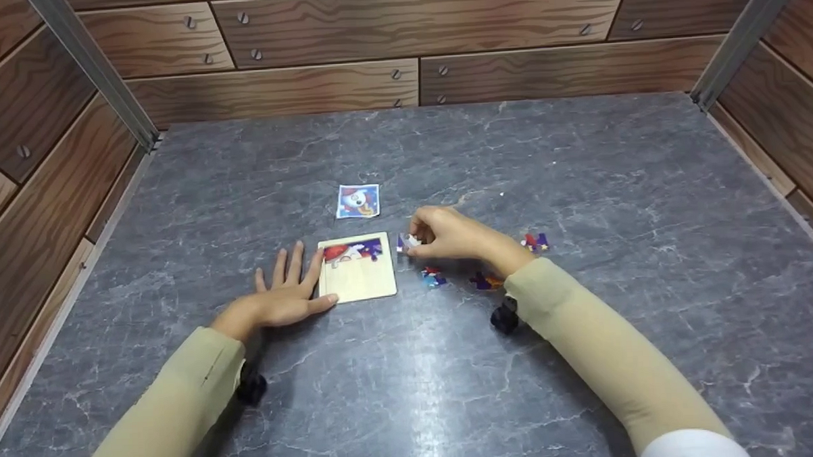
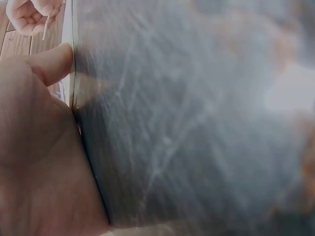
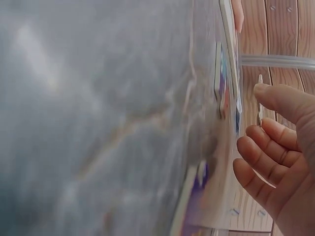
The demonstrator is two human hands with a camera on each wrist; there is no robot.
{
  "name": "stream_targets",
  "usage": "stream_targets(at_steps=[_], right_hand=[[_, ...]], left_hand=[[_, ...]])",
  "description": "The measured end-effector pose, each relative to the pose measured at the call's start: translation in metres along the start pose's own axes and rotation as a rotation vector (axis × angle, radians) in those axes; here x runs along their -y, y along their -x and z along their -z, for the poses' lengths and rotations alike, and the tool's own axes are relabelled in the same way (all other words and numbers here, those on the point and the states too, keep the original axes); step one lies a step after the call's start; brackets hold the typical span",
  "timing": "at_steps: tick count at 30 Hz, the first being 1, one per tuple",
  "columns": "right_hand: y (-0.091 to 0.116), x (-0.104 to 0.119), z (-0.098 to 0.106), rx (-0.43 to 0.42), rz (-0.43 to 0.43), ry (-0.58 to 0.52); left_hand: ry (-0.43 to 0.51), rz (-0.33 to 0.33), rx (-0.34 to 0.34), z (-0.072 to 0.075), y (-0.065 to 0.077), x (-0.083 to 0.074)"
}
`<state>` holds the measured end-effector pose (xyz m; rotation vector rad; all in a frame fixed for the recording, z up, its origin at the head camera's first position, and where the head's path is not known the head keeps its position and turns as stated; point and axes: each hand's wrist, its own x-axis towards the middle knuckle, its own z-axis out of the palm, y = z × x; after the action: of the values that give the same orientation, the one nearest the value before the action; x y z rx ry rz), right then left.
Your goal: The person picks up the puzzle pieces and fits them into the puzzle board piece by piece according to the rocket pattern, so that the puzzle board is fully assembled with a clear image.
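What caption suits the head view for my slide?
The left hand touches a puzzle board while the right hand pinches a piece beside it.

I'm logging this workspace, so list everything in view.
Tray: one, cream, near centre
Fitted pieces: count unclear, red, white, purple, in tray
Held piece: one, white, purple, right of tray
Loose pieces: at least three, multicoloured, further right
Card: one, mostly blue, beyond tray
Table: one, grey, below
Walls: three, brown, back and sides
Posts: two, grey, back corners
Devices: two, black, wrists
Sleeves: two, beige, forearms
Left hand: one, touching tray
Right hand: one, holding piece
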<state>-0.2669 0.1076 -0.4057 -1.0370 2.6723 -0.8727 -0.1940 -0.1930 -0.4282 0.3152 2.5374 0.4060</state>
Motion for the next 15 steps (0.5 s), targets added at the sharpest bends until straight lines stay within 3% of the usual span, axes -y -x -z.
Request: stream_targets(at_steps=[7, 15], right_hand=[[-0.005, 0.016, -0.008, 0.043, 0.028, -0.015], [-0.011, 0.032, -0.017, 0.083, 0.069, -0.045]], left_hand=[[0.036, -0.031, -0.009, 0.002, 0.007, -0.003], [0.03, -0.02, -0.012, 0.002, 0.007, -0.006]])
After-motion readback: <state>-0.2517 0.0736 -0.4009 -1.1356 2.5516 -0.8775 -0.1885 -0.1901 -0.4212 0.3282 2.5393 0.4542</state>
